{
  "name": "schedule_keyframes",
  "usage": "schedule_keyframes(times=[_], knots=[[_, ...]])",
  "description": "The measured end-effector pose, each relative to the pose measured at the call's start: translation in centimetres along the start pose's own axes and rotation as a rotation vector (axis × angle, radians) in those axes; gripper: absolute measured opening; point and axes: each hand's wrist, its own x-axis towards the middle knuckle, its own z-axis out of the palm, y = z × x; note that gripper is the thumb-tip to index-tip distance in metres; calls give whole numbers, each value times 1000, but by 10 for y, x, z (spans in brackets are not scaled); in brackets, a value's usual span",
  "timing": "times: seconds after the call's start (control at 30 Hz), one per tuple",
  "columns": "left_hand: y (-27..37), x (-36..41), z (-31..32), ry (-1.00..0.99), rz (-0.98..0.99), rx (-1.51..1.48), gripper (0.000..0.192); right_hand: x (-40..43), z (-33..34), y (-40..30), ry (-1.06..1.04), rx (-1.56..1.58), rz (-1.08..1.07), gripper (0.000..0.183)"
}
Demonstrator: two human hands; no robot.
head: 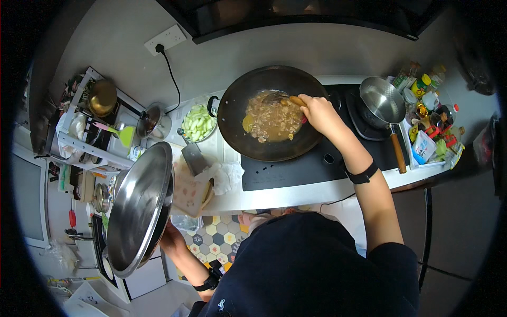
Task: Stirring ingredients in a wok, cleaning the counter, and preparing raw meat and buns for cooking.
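Observation:
A dark wok (pixel 273 152) stands on the black cooktop (pixel 289 176), with pieces of meat in brown broth (pixel 273 119) inside. My right hand (pixel 319 113) is closed around the wooden handle of a ladle (pixel 298 101), whose head dips into the broth. At the left, my left hand (pixel 170 239) holds up a large steel wok lid (pixel 136 206), tilted on edge, away from the wok; the lid hides part of the fingers. Left of the wok sits a bowl of cut pale green vegetable pieces (pixel 198 123).
A cleaver (pixel 194 158) lies by a cutting board (pixel 188 190) and crumpled paper towel (pixel 223 176). At the right are a saucepan with a wooden handle (pixel 382 101) and a tray of bottles (pixel 427 164). A metal rack (pixel 91 148) stands at the left, and a range hood (pixel 301 18) overhangs the wall.

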Motion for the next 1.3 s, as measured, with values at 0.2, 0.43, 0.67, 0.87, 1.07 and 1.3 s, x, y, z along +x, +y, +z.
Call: schedule_keyframes(times=[0.2, 0.43, 0.67, 0.87, 1.07, 1.3], knots=[[10, 0, -13, 161, 112, 63, 36, -16, 5, 5, -110, 47, 106, 23], [-3, 7, 6, 154, 71, -154, 36, -57, -77, -13, -210, 157, 121, 29], [-19, 10, 14, 238, 107, 46, 35, -69, -107, -9, -242, -118, -16, 31], [-12, 12, -5, 257, 61, -9, 39, -37, -23, 7, -159, -52, -87, 31], [1, -1, -4, 233, 108, 103, 36, -3, 9, -11, 2, 23, -120, 30], [10, -11, 2, 102, -18, -235, 37, 1, 18, -34, -90, -30, -266, 34]])
